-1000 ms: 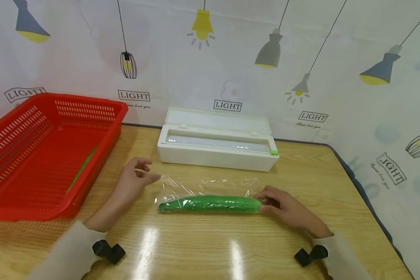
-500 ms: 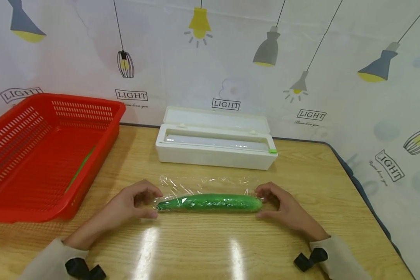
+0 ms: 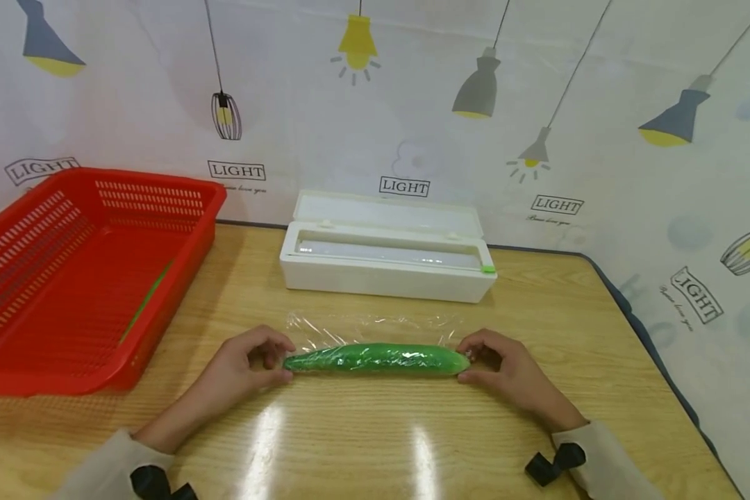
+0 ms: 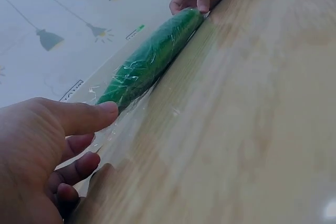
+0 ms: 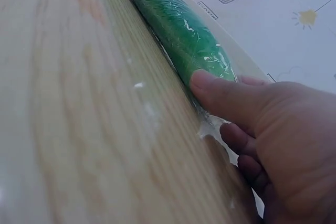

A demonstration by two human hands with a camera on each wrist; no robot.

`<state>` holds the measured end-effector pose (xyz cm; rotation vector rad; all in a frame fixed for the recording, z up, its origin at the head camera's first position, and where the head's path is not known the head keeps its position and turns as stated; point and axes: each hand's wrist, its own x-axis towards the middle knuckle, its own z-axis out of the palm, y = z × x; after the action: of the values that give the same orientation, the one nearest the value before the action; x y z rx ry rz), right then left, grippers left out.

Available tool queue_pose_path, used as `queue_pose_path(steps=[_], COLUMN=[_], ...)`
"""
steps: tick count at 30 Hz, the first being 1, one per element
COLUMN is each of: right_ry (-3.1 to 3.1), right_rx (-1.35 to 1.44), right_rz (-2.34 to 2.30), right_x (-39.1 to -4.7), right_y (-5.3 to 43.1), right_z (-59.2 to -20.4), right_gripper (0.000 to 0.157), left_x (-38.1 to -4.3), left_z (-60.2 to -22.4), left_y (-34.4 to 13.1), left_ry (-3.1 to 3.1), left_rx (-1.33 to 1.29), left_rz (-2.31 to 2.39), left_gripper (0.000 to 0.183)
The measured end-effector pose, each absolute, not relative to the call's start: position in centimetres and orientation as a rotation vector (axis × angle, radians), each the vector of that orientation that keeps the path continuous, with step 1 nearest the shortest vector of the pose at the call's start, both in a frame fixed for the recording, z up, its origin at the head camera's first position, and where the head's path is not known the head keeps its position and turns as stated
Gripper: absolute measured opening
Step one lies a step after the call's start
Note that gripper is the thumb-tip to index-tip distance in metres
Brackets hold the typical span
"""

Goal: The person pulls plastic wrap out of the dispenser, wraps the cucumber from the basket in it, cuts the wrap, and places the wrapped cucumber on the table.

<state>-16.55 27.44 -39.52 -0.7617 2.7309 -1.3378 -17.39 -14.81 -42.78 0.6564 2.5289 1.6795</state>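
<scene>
A long green cucumber (image 3: 375, 357) lies crosswise on the table, covered in clear plastic wrap. A flat stretch of the plastic wrap (image 3: 369, 328) spreads behind it. My left hand (image 3: 250, 360) pinches the narrow left end between thumb and fingers. At the opposite end, my right hand (image 3: 500, 364) pinches the paler tip and the film about it. In the left wrist view the thumb (image 4: 107, 111) presses against the wrapped end. The right wrist view has the right thumb (image 5: 205, 82) on the near side of the cucumber (image 5: 181, 30).
Behind the cucumber stands a white wrap dispenser box (image 3: 381, 278), its lid (image 3: 387, 212) raised and a film roll (image 3: 387, 253) inside. A red plastic basket (image 3: 106, 375) is at the left, with a thin green strip (image 3: 145, 302) in it. A printed cloth backdrop (image 3: 325, 125) borders the table.
My left hand came down and right from the film's upper left corner to the cucumber's left end. The cucumber has rolled slightly away from me; the right hand stays at its end.
</scene>
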Motion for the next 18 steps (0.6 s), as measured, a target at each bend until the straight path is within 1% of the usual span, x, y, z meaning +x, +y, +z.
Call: queue_pose_path(steps=[5,10,18], right_ry=[2.695,2.661,2.633], right_rx=[-0.737,-0.700,-0.769], right_rz=[-1.332,-1.327,-1.338], right_x=[-16.47,-16.49,-16.43], right_y=[27.47,27.52,27.63], right_z=[-39.57,-39.63,-39.51], right_gripper=[0.030,0.027,0.026], left_x=[-17.18,-17.05,-16.99], left_z=[-42.56,-42.40,-42.23], left_y=[-14.36,-14.26,-14.31], left_ry=[2.545,2.572,2.604], left_rx=[0.652,0.574,0.468], left_rz=[1.688,1.659,1.612], left_gripper=[0.034,0.028,0.026])
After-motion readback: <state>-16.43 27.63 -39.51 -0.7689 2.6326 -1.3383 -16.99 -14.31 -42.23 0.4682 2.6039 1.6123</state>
